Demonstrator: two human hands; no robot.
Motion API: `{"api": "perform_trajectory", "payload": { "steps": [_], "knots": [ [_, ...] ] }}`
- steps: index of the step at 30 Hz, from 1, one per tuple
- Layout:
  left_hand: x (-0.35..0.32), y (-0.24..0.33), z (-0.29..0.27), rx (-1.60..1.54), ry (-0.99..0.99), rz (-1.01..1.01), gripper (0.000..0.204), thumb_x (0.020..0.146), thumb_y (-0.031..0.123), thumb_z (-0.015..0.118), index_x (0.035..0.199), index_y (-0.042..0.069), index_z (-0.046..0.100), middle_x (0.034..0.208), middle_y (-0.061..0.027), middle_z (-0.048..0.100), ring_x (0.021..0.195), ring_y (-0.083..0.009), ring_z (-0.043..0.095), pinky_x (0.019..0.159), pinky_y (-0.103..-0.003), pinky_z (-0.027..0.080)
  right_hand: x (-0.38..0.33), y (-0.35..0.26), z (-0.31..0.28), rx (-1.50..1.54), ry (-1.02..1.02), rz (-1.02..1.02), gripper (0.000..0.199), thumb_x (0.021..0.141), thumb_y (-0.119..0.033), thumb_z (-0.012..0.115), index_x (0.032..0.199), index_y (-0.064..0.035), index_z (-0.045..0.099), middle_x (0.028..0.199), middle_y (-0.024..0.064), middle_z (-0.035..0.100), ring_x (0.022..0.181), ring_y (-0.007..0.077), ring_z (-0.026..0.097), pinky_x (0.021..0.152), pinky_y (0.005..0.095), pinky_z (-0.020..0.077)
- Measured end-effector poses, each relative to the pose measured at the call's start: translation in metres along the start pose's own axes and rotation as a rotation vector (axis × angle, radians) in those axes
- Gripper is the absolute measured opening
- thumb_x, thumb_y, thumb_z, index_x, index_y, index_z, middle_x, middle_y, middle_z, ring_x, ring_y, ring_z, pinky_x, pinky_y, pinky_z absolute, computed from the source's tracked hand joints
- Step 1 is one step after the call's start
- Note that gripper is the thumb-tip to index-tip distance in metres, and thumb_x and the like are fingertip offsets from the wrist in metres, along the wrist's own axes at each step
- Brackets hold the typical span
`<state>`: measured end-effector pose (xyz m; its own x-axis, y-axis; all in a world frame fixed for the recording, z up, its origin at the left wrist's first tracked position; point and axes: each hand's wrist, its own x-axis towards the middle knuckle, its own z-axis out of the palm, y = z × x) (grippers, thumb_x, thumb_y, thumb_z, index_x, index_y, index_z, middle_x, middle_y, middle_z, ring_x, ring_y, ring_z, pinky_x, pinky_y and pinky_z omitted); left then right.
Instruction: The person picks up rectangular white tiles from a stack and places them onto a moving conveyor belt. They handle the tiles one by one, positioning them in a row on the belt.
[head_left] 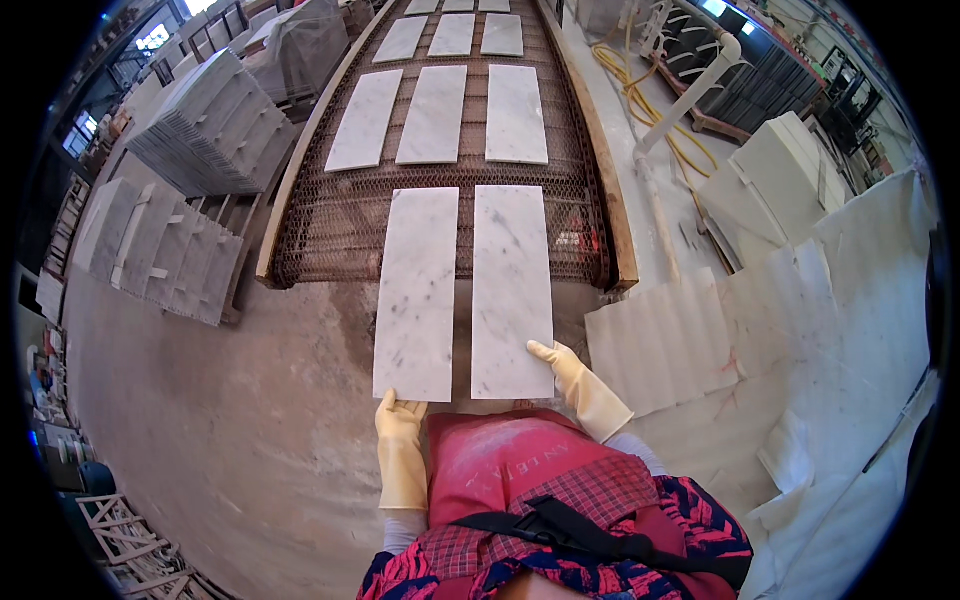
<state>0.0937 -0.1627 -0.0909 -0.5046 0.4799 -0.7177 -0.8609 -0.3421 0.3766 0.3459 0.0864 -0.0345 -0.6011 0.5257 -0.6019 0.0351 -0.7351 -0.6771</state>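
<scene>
Two long white marble tiles with grey veining lie side by side, a narrow gap between them, reaching from the near end of a wire-mesh conveyor belt out over the floor. My left hand, in a cream rubber glove, grips the near edge of the left marble tile, its fingers partly beneath. Gloved the same way, my right hand holds the right marble tile by its right edge close to the near corner, thumb on top. Fingers under that tile are hidden.
Farther up the belt lie rows of white tiles. Wooden rails border it. Stacked slabs on pallets stand left. At right are a yellow hose, a pale pipe, white blocks and foam sheeting.
</scene>
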Motion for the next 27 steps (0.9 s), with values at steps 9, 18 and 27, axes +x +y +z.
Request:
{"api": "perform_trajectory", "payload": {
  "steps": [9, 18, 27],
  "knots": [
    [-0.001, 0.004, 0.004, -0.017, 0.036, -0.018, 0.048, 0.109, 0.029, 0.04, 0.147, 0.001, 0.045, 0.154, -0.019, 0.046, 0.141, -0.0404, 0.047, 0.115, -0.058, 0.042, 0.011, 0.01, -0.007, -0.033, -0.006, -0.007, 0.052, 0.098, -0.028, 0.072, 0.142, -0.006, 0.056, 0.129, 0.0112, 0.068, 0.115, 0.0248, 0.068, 0.1, 0.0436, 0.0556],
    [0.004, 0.006, 0.006, -0.045, 0.038, -0.045, 0.047, 0.109, 0.031, 0.042, 0.146, 0.002, 0.048, 0.154, -0.0163, 0.049, 0.141, -0.0394, 0.047, 0.116, -0.058, 0.041, 0.015, 0.009, -0.006, -0.017, -0.001, 0.003, 0.05, 0.098, -0.028, 0.072, 0.14, -0.005, 0.058, 0.127, 0.0118, 0.069, 0.114, 0.0248, 0.069, 0.1, 0.0435, 0.0559],
    [0.004, 0.005, 0.009, -0.017, 0.048, -0.032, 0.05, 0.109, 0.033, 0.04, 0.148, 0.002, 0.046, 0.154, -0.0169, 0.048, 0.141, -0.0387, 0.048, 0.116, -0.055, 0.041, 0.01, 0.005, 0.001, 0.001, 0.016, 0.015, 0.052, 0.096, -0.029, 0.073, 0.14, -0.0042, 0.057, 0.127, 0.0131, 0.069, 0.114, 0.0261, 0.068, 0.1, 0.0435, 0.0551]
  ]
}}
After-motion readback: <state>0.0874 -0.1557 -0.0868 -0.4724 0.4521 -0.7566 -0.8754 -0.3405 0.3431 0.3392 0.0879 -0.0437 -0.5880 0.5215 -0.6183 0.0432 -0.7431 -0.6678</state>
